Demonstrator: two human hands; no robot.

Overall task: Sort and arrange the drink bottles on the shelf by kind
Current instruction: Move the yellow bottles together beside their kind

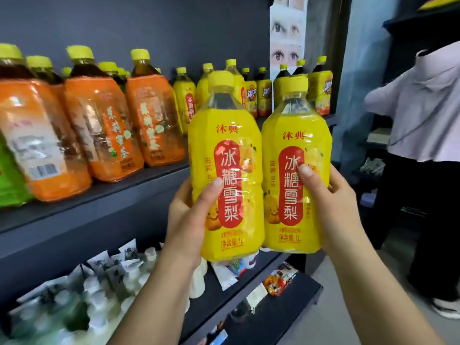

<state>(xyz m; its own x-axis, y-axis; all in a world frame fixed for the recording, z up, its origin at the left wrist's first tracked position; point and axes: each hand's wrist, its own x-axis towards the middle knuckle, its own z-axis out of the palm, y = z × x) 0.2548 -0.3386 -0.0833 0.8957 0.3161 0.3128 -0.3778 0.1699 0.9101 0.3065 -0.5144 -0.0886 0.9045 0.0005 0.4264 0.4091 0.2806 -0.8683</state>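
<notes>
two yellow pear-drink bottles are held up side by side in the centre of the frame, in front of the dark shelf [139, 188]. the left hand [191, 217] is wrapped around the lower half of the left yellow bottle [224, 170], thumb pressed across the red label panel and the other fingers hidden behind the bottle. the right hand [331, 200] grips the right yellow bottle [296, 175] the same way, thumb lying on the front near the red panel, fingers curled round the back. both bottles stand upright, their sides touching or nearly so, each with a yellow cap and a clear neck above the yellow wrap. on the shelf at the left of the frame stands a row of orange-labelled tea bottles [99, 125] with yellow-green caps and dark liquid showing at the necks; at the far left edge a green-labelled bottle [10, 180] is partly cut off. further back, in the upper middle, more yellow-labelled bottles [184, 98] stand on the same shelf, and behind the held pair are dark-liquid bottles with yellow and orange labels [321, 93]. in the lower left, the shelf below holds white and grey packets [104, 267], blurred. small snack packs [278, 280] lie on the lowest dark board. at the right edge stands another person in a pale top [423, 108] and dark trousers.
</notes>
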